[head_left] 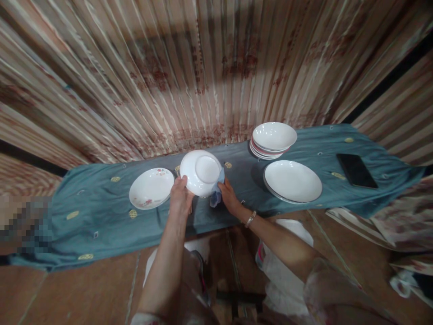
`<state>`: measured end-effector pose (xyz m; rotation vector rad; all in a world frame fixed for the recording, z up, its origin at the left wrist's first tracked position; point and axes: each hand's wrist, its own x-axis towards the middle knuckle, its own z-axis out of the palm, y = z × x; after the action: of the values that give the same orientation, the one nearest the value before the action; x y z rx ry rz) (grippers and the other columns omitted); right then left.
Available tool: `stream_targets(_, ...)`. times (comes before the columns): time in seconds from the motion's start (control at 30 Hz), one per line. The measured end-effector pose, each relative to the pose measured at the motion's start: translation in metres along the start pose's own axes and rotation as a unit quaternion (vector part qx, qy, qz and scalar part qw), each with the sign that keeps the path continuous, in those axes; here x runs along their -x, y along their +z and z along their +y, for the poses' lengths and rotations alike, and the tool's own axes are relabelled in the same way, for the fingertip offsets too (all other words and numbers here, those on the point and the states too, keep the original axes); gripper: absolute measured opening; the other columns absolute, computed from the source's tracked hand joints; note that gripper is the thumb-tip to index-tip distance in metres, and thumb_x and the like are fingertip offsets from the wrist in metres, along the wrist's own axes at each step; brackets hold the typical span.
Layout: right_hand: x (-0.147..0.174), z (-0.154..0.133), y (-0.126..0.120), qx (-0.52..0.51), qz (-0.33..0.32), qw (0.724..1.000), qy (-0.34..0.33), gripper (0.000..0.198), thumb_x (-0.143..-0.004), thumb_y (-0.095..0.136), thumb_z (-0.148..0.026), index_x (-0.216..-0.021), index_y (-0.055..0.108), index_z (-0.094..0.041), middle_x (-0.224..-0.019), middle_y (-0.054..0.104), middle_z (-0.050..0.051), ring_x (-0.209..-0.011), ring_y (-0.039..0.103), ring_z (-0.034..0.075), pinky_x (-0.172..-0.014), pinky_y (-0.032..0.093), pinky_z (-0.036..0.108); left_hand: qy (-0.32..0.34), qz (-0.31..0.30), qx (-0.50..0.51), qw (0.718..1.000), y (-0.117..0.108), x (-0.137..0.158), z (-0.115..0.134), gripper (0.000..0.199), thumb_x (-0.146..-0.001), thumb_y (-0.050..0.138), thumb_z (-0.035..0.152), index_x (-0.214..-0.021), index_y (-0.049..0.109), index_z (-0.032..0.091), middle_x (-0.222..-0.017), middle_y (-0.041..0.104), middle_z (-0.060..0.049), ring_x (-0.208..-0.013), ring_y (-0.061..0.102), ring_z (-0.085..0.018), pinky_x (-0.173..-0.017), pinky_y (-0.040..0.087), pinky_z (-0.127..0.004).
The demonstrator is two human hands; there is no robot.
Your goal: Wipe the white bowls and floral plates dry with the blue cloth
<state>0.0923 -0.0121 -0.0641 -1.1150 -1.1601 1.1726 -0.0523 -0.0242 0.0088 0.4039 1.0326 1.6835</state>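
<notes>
Two hands meet on one white plate (202, 173), tipped up so its underside and foot ring face the camera, held just above a teal cloth (101, 225) spread over the table. On the near-left rim the left hand (180, 197) has its fingers closed, thumb on the back face and the other fingers hidden behind the front. At the right edge the right hand (230, 195) presses a pale blue rag (217, 192) against the plate, fingers curled around the bunched cloth, and a bracelet (250, 219) shows at that wrist. This plate looks like glazed ceramic: stiff, moderately heavy for its size, brittle if dropped, and likely slick, more so if damp. Its safest hold is probably the rim, pinched between thumb and fingertips as the left hand has it, or the raised foot ring, which gives a ledge for fingertips. Just left of the left fingers lies a flowered plate (151, 188), face up. Beyond the right fingers, a wide plate (292, 181) rests flat, with a stack of bowls (272, 140) behind it, and a dark phone (356, 170) lies well apart to the right
</notes>
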Motion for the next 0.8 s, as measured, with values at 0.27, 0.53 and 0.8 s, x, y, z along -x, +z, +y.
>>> stream_targets(0.27,0.030,-0.004,0.008,0.020,-0.078,0.995,0.053,0.030,-0.083,0.054,-0.050,-0.087,0.062,-0.021,-0.085,0.070,0.004,-0.081,0.063,0.022,-0.081,0.053,0.039,0.014,-0.001,-0.010,1.000,0.002,-0.001,-0.002,0.038,-0.060,0.085,0.028,-0.086,0.060,0.019,-0.081,0.071,0.000,-0.077,0.066,-0.015,-0.077,0.054,-0.031)
stream_targets(0.53,0.043,-0.041,-0.007,0.084,-0.184,0.979,-0.017,0.032,-0.092,0.046,-0.044,-0.098,0.064,-0.018,-0.071,0.061,-0.001,-0.062,0.056,0.014,-0.061,0.047,0.026,0.007,0.010,0.014,1.000,0.006,0.001,-0.001,0.035,-0.060,0.085,0.022,-0.084,0.059,0.018,-0.074,0.069,0.003,-0.063,0.063,-0.010,-0.063,0.052,-0.022)
stream_targets(0.8,0.017,-0.047,-0.028,0.276,-0.096,0.926,-0.240,0.048,-0.098,0.036,-0.033,-0.141,0.048,-0.015,-0.148,0.047,0.016,-0.140,0.040,0.025,-0.117,0.032,0.046,-0.022,-0.019,0.000,1.000,0.010,0.007,-0.010,0.035,-0.059,0.085,0.022,-0.081,0.058,0.019,-0.075,0.069,0.003,-0.064,0.064,-0.012,-0.065,0.053,-0.024)
